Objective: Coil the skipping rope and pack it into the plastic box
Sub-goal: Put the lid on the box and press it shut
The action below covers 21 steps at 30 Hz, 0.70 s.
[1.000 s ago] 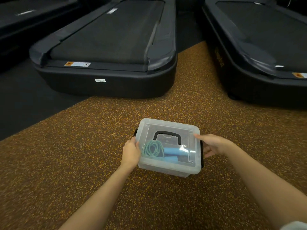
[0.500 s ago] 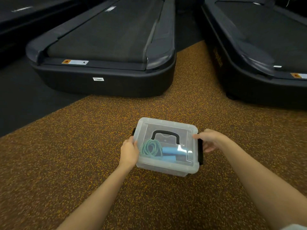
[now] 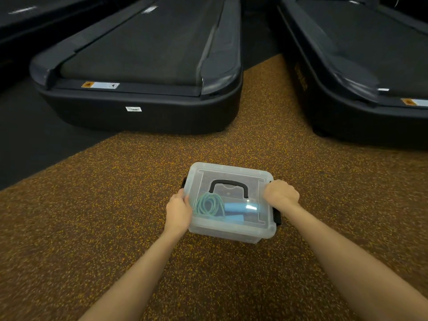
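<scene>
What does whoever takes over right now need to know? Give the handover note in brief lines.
Left hand: on the plastic box's left end.
Right hand: closed over the lid's right edge, by the black side latch.
Skipping rope: coiled inside, blue handles beside it.
Done: coiling, packing, lid on.
Left: cannot tell whether the latches are snapped; check both.

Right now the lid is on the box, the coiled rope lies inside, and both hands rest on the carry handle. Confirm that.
Not quite. The head view shows the carry handle untouched: the left hand and right hand press the box's side edges. The lid is on, rope inside.
</scene>
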Motion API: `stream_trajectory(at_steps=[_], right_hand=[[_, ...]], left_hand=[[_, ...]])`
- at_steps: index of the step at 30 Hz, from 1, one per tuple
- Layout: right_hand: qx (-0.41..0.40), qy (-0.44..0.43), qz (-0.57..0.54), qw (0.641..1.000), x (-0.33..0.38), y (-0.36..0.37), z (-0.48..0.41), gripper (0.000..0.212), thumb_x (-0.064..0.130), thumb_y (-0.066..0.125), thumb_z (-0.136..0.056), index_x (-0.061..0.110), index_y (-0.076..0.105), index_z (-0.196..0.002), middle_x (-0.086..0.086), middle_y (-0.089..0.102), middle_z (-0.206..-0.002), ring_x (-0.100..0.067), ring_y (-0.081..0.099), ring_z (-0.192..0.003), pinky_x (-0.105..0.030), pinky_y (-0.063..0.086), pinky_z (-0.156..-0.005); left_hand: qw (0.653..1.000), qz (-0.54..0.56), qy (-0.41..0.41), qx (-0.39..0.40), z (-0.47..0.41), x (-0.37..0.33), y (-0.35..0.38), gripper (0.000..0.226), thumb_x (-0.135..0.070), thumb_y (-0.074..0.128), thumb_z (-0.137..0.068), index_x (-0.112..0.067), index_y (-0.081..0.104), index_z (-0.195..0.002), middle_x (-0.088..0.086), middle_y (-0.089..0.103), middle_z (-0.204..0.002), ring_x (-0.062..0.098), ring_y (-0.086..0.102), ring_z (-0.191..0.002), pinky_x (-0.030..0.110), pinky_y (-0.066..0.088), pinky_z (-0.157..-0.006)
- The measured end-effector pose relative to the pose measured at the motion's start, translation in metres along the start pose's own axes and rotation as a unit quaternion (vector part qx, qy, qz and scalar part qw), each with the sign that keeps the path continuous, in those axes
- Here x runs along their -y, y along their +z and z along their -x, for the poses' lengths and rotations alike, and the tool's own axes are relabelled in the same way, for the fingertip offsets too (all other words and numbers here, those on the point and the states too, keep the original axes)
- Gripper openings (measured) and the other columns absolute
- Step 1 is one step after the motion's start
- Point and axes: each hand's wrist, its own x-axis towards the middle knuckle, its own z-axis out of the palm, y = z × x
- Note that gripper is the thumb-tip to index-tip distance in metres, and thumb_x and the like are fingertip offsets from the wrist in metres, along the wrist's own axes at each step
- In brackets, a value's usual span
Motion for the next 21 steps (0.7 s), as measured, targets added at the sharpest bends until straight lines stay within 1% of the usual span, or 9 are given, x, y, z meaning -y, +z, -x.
stream_trajectory(at_steps=[2, 6, 9, 10, 12, 14, 16, 19, 21], right_hand=[[-0.013, -0.012, 0.001, 1.0, 0.0, 0.003, 0.002, 0.035, 0.019, 0.04, -0.095, 0.001, 0.055, -0.121, -0.013, 0.058, -0.127, -0.029, 0.057, -0.116, -0.034, 0.045, -0.093], [-0.031, -0.025, 0.027, 0.999, 0.001, 0.01, 0.004, 0.04, 0.017, 0.034, -0.098, -0.004, 0.042, -0.131, -0.016, 0.051, -0.133, -0.03, 0.054, -0.12, -0.035, 0.044, -0.094], [-0.035, -0.039, 0.061, 0.997, 0.001, 0.014, 0.006, 0.041, 0.016, 0.03, -0.099, -0.007, 0.035, -0.132, -0.018, 0.047, -0.134, -0.028, 0.054, -0.12, -0.033, 0.047, -0.091], [-0.035, -0.042, 0.075, 0.996, 0.002, 0.015, 0.006, 0.041, 0.015, 0.029, -0.1, -0.009, 0.034, -0.133, -0.018, 0.047, -0.134, -0.027, 0.055, -0.119, -0.032, 0.048, -0.088], [-0.037, -0.047, 0.097, 0.993, 0.003, 0.015, 0.006, 0.041, 0.013, 0.029, -0.099, -0.01, 0.032, -0.134, -0.017, 0.047, -0.133, -0.026, 0.055, -0.118, -0.03, 0.05, -0.085], [-0.042, -0.064, 0.113, 0.991, 0.002, 0.015, 0.006, 0.041, 0.012, 0.028, -0.099, -0.01, 0.032, -0.134, -0.017, 0.046, -0.133, -0.025, 0.054, -0.118, -0.03, 0.05, -0.086], [-0.05, -0.081, 0.127, 0.987, 0.002, 0.014, 0.006, 0.04, 0.012, 0.028, -0.099, -0.009, 0.034, -0.134, -0.017, 0.046, -0.134, -0.024, 0.051, -0.121, -0.03, 0.049, -0.088], [-0.05, -0.086, 0.144, 0.985, 0.0, 0.016, 0.006, 0.04, 0.013, 0.028, -0.099, -0.007, 0.035, -0.133, -0.016, 0.047, -0.133, -0.023, 0.051, -0.12, -0.03, 0.049, -0.087], [-0.048, -0.084, 0.156, 0.983, 0.001, 0.016, 0.005, 0.04, 0.013, 0.029, -0.099, -0.007, 0.036, -0.133, -0.016, 0.048, -0.133, -0.023, 0.052, -0.119, -0.031, 0.05, -0.086]], left_hand=[[1.0, 0.001, 0.002, -0.003, 0.0, 0.001, 0.0, 0.027, -0.013, 0.037, -0.098, -0.002, 0.056, -0.114, 0.018, 0.062, -0.108, 0.031, 0.058, -0.099, 0.04, 0.045, -0.084], [1.0, 0.004, 0.005, -0.007, 0.0, 0.001, 0.001, 0.025, -0.014, 0.037, -0.098, -0.002, 0.057, -0.109, 0.018, 0.063, -0.104, 0.031, 0.058, -0.096, 0.043, 0.048, -0.083], [1.0, 0.0, 0.007, -0.006, 0.001, 0.001, 0.001, 0.025, -0.012, 0.037, -0.098, -0.001, 0.056, -0.108, 0.018, 0.061, -0.104, 0.029, 0.056, -0.095, 0.04, 0.046, -0.082], [1.0, 0.001, 0.008, -0.005, 0.002, 0.001, 0.001, 0.025, -0.012, 0.036, -0.098, -0.001, 0.056, -0.109, 0.019, 0.06, -0.106, 0.028, 0.055, -0.097, 0.038, 0.044, -0.084], [1.0, 0.0, 0.008, -0.002, 0.002, 0.0, 0.001, 0.029, -0.012, 0.035, -0.098, -0.001, 0.054, -0.117, 0.02, 0.055, -0.117, 0.027, 0.047, -0.109, 0.035, 0.037, -0.092], [1.0, -0.002, -0.018, 0.006, 0.001, 0.001, 0.001, 0.038, -0.017, 0.035, -0.098, -0.003, 0.043, -0.133, 0.02, 0.044, -0.133, 0.031, 0.035, -0.124, 0.038, 0.026, -0.104], [0.997, 0.033, -0.07, 0.029, 0.0, 0.001, 0.0, 0.052, -0.027, 0.036, -0.098, -0.006, 0.024, -0.144, 0.02, 0.031, -0.145, 0.035, 0.027, -0.134, 0.045, 0.022, -0.111], [0.978, 0.134, -0.138, 0.08, -0.001, -0.003, -0.005, 0.07, -0.041, 0.039, -0.096, -0.013, 0.003, -0.149, 0.018, 0.024, -0.152, 0.037, 0.029, -0.137, 0.048, 0.028, -0.11], [0.97, 0.146, -0.16, 0.106, -0.003, -0.007, -0.008, 0.074, -0.044, 0.04, -0.095, -0.012, 0.001, -0.149, 0.017, 0.028, -0.152, 0.036, 0.034, -0.135, 0.045, 0.03, -0.107]])
